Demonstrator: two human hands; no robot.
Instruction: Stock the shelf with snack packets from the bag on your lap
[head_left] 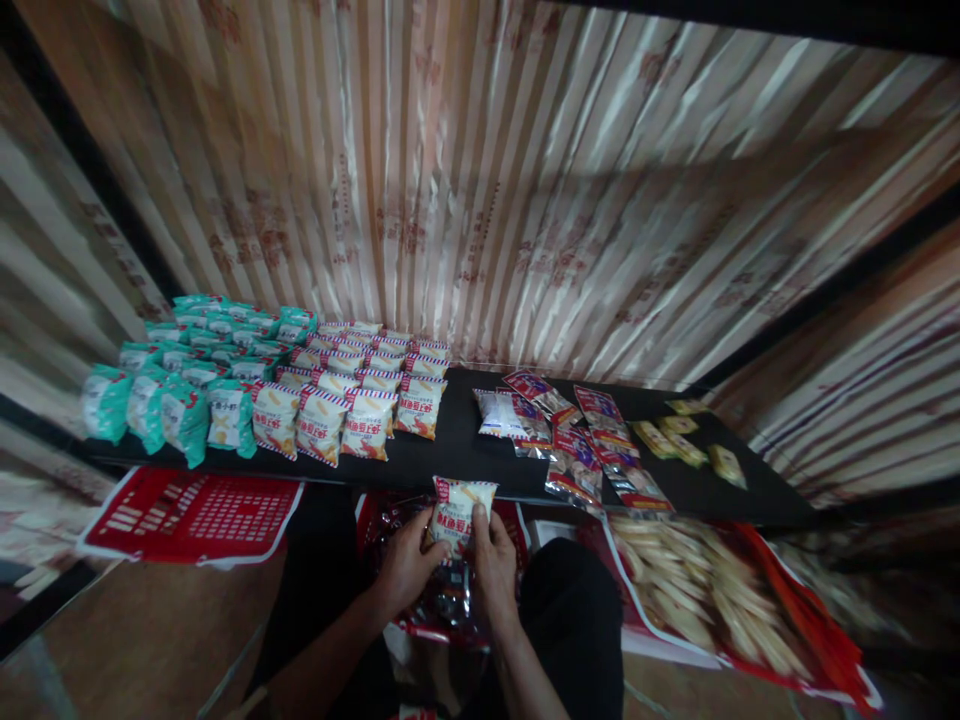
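Between my two hands is a small white snack bag point(456, 510) with red lettering and a striped top edge, held upright before the shelf's front edge. My left hand point(409, 560) grips its lower left side, and my right hand point(493, 560) pinches its right side. Matching snack bags point(365, 425) stand in rows on the black shelf point(465, 460). Left of them are rows of teal snack bags point(184, 415). One bag of white and blue point(499, 413) lies on the shelf's middle, beside several flat purple-and-red packets point(577, 460).
Several small yellow packets point(679, 440) lie on the shelf's right. Below stand a red basket point(364, 530) of dark packages, an upturned red basket point(199, 515) at left, and a red basket point(817, 600) of long pale packages at right. A striped curtain point(450, 200) hangs behind.
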